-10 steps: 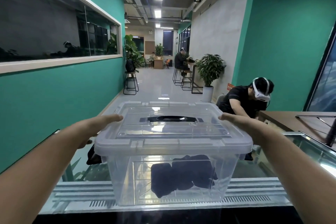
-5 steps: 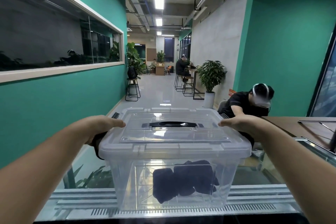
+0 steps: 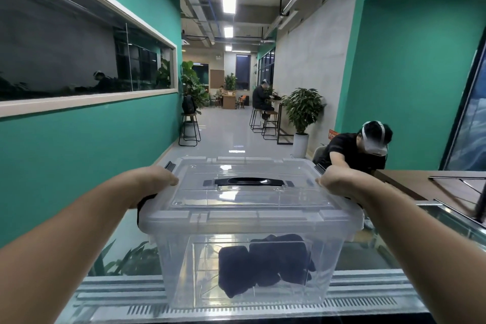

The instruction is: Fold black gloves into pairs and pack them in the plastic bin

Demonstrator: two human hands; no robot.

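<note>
The bin (image 3: 249,265) is a clear, rigid plastic box with tapered walls and rounded corners, standing on a glass-topped surface (image 3: 368,260) with a slotted metal strip (image 3: 263,308) along its near edge. The lid (image 3: 244,192) is transparent and glossy, moulded with raised panels, and is seated on the bin. A flat black handle (image 3: 248,181) lies recessed at the lid centre. Inside, the gloves (image 3: 265,263) show through the front wall as soft, matte black folded bundles, lying on the floor of the bin toward 4 o'clock of its centre.

The left hand (image 3: 155,181) is curled over the lid edge at 9 o'clock, fingers wrapped down onto a black latch (image 3: 143,198). The right hand (image 3: 339,181) is curled over the lid edge at 3 o'clock; whether it grips a latch cannot be seen.

Compared with 1.0 s ago, both hands have changed from flat and extended on the lid to curled over its side edges. The bin and gloves are unchanged in position on the surface.
</note>
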